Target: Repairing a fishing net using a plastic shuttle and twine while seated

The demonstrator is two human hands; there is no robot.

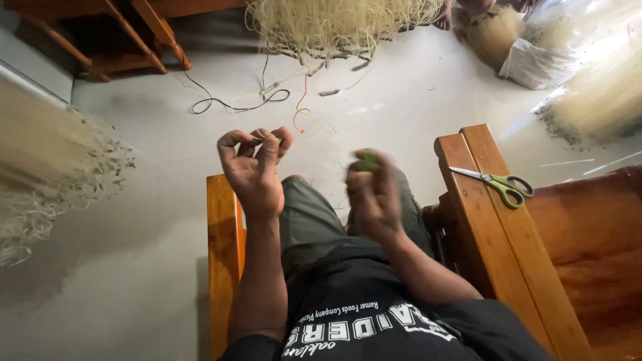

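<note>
I sit on a wooden bench with both hands raised over my lap. My left hand (253, 167) has its fingers curled and pinched together at the tips, apparently on a thin pale strand that is barely visible. My right hand (373, 194) is blurred by motion and closed around a small green object (368, 161) that pokes out above the fingers. The two hands are about a hand's width apart.
Green-handled scissors (496, 182) lie on the wooden armrest (488, 234) at my right. Bundles of pale fibre lie at the left (47, 160), top centre (334, 23) and top right (602, 93). A black cord (227, 103) and an orange strand (301, 107) trail on the white floor.
</note>
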